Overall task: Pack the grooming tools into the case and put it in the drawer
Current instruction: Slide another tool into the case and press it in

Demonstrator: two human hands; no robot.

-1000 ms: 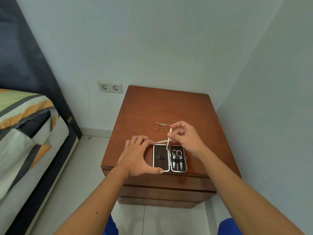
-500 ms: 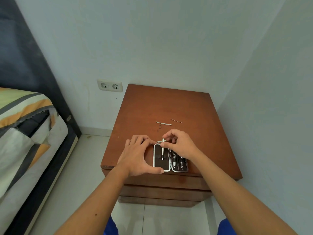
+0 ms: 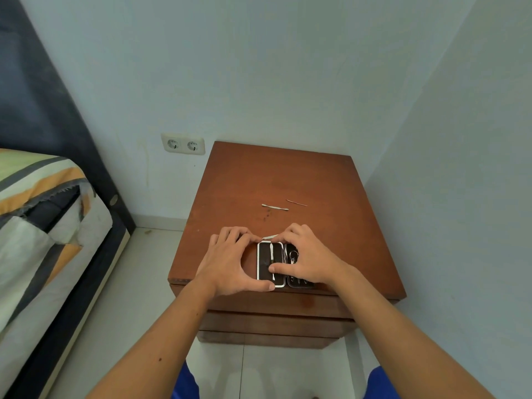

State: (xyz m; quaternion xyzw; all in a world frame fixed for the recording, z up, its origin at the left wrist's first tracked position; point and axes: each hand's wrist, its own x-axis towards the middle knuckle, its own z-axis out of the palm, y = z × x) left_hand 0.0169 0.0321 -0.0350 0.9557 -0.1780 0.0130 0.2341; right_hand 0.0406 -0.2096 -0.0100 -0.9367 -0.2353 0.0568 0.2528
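Observation:
An open black grooming case [image 3: 263, 262] with a silver rim lies near the front edge of the wooden nightstand [image 3: 288, 180]. My left hand [image 3: 227, 263] cups the case's left side, thumb along its front edge. My right hand [image 3: 308, 259] lies over the right half, where scissors [image 3: 293, 256] sit. Its thumb presses a thin white-handled tool [image 3: 271, 259] flat into the left half. Behind the case, between my hands, lies a small flat tool [image 3: 270, 237]. Farther back rest a metal tool [image 3: 275, 207] and a thin pin-like tool [image 3: 296, 202].
Shut drawer fronts [image 3: 276, 323] show below the nightstand top. A bed with a striped cover [image 3: 37, 214] stands at the left. A double wall socket [image 3: 183, 144] sits on the wall behind. A wall runs close along the nightstand's right side. Pale floor tiles lie below.
My right hand brought the white-handled tool down from above the case and laid it into the left half, then spread over the right half. My left hand stayed on the case.

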